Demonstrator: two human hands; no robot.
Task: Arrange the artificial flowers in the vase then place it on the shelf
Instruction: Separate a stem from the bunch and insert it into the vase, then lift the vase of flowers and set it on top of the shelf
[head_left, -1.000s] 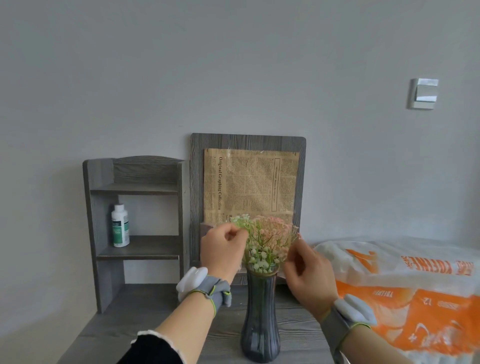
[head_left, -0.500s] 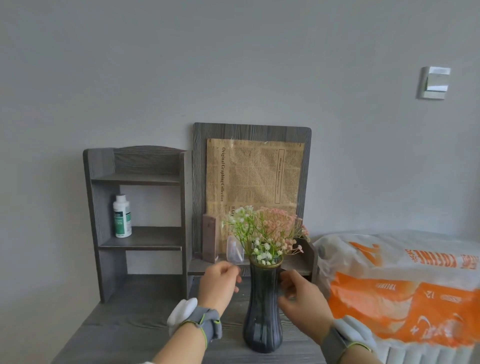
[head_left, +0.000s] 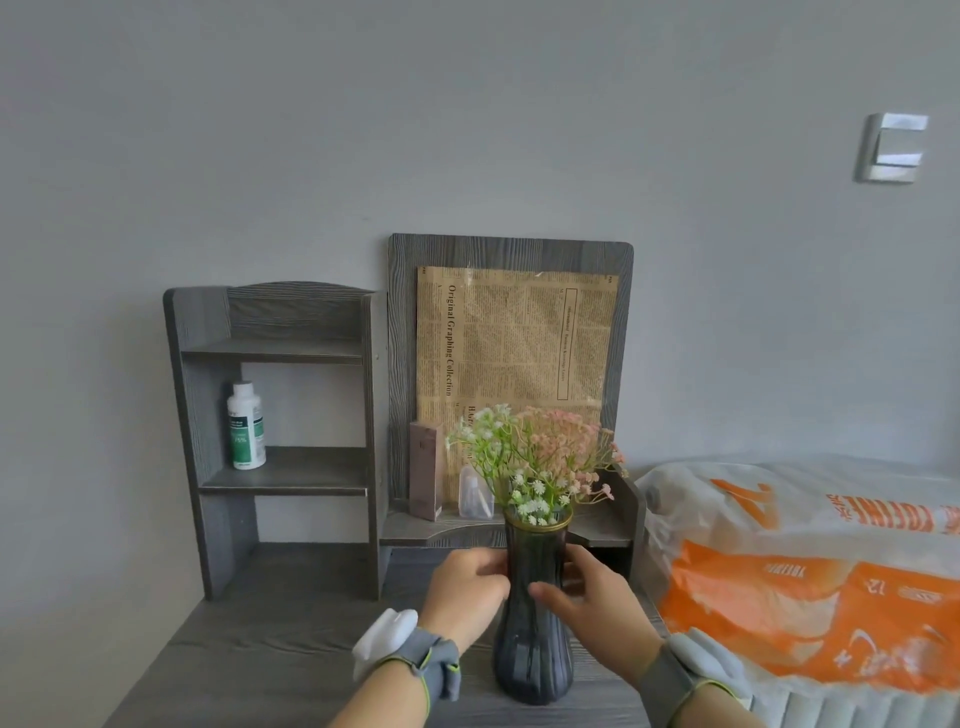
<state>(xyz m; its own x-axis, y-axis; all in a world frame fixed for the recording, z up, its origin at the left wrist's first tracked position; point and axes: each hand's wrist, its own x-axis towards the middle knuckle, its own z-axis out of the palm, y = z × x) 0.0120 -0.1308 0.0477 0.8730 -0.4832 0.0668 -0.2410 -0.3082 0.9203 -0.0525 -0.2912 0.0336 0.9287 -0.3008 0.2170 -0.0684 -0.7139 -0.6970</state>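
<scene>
A dark ribbed glass vase (head_left: 531, 654) with a gold rim stands on the grey desk, holding artificial flowers (head_left: 535, 457) in white, green and pink. My left hand (head_left: 467, 587) wraps round the vase's neck from the left. From the right, my right hand (head_left: 592, 608) grips the same neck, thumb across the front. The grey wooden shelf (head_left: 275, 473) stands behind on the left, and its lower ledge (head_left: 421, 530) runs just behind the vase.
A white bottle (head_left: 245, 426) sits on the shelf's middle level. A brown box (head_left: 426, 470) and a small clear bottle (head_left: 475, 493) stand on the ledge before a newspaper-covered board (head_left: 514, 343). An orange and white plastic package (head_left: 810, 577) fills the right side.
Both hands dropped from the flower heads down to the vase's neck and closed round it. The view tilted up slightly.
</scene>
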